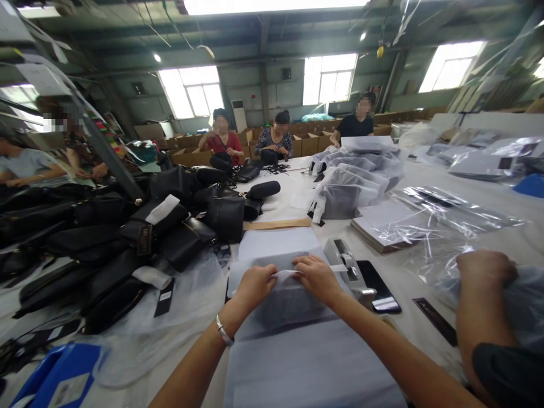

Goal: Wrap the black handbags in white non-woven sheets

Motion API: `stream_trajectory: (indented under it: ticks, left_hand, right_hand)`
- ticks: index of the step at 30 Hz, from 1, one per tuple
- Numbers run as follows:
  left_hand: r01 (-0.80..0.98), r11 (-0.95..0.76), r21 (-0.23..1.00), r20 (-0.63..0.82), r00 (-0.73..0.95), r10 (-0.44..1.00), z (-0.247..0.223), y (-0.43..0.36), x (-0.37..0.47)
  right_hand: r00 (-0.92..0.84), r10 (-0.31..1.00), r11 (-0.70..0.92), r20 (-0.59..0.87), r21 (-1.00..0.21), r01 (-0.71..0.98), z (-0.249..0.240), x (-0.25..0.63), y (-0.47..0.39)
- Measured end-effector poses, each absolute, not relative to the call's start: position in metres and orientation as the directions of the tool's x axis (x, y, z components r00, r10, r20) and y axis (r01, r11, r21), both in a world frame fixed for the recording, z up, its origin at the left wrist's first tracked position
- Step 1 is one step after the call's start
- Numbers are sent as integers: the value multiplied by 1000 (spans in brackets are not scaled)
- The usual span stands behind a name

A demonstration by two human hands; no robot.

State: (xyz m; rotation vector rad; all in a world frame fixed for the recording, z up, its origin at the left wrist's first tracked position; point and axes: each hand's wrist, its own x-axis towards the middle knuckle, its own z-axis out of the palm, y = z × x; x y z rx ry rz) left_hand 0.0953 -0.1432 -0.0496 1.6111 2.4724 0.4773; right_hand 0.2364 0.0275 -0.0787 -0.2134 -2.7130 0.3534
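Note:
A dark bag wrapped in thin white tissue paper [276, 309] lies in front of me on a stack of white sheets [297, 362]. My left hand [257, 283], a silver bangle on its wrist, pinches one end of a pale strip of tape [289, 273] above the wrapped bag. Close beside it, my right hand [317, 277] has its fingertips closed on the same strip and rests against the paper. To the right, the strip reaches toward a grey tape dispenser [346, 260]. The bag shows only as a dark shape through the paper.
Black handbags [119, 255] are heaped at left, above a blue object [59, 374]. Wrapped bags [344, 198], grey boards [382, 226] and clear plastic sleeves [454, 207] lie at right. A phone [378, 286] sits by the dispenser. A co-worker's arm [484, 306] reaches in; others sit opposite.

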Motion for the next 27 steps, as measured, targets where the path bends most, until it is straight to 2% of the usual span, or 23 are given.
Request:
stream_trajectory:
  ticks: [10, 13, 16, 18, 20, 24, 27]
  left_hand:
    - [874, 362, 325, 147, -425, 893, -58, -137, 88]
    - [885, 379, 270, 272, -447, 852, -59, -138, 100]
    - [939, 288, 191, 411, -343, 845, -71, -140, 122]
    - [963, 198, 181, 398, -256, 881, -85, -140, 136]
    - [964, 186, 189, 346, -243, 906, -99, -138, 145]
    - [940, 288, 181, 263, -328, 907, -109, -133, 146]
    - [920, 359, 157, 210, -387, 898, -104, -133, 140]
  right_hand:
    - [-902, 282, 928, 327, -334, 169, -74, 226, 32]
    - [-897, 296, 925, 330, -332, 183, -74, 226, 32]
    - [-897, 293, 929, 331, -319, 186, -75, 225, 33]
    - [-896, 298, 935, 329, -291, 203, -75, 224, 35]
    - [-894, 311, 937, 321, -258, 234, -74, 220, 39]
    - [-868, 373, 922, 329, -234, 308, -72, 209, 52]
    - [-821, 420, 906, 388, -242, 348, -72, 212, 60]
